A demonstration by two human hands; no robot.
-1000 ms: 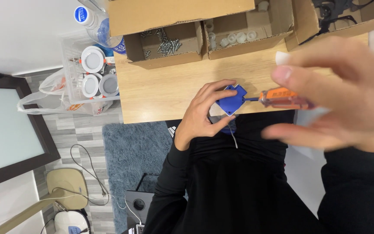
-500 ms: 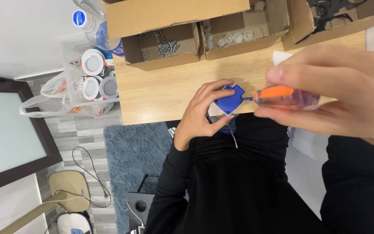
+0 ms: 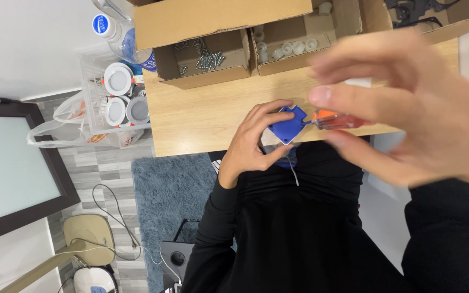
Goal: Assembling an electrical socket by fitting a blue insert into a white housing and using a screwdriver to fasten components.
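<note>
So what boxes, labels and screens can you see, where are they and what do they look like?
Cardboard box of screws: back of the wooden table, open, brown.
Cardboard box of white caps: right beside it, open, brown.
Big cardboard box: behind both, plain brown.
Bottle cap label: top left, round, blue and white.
Screen: far left, dark frame, pale blank panel.
Plastic bag: left of the table, white.

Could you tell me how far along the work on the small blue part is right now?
Done: the left hand grips the blue part at the table edge. In hand: the right hand holds the orange-handled screwdriver against it. Left: screws remain in the cardboard box; whether any is seated is hidden.
</note>
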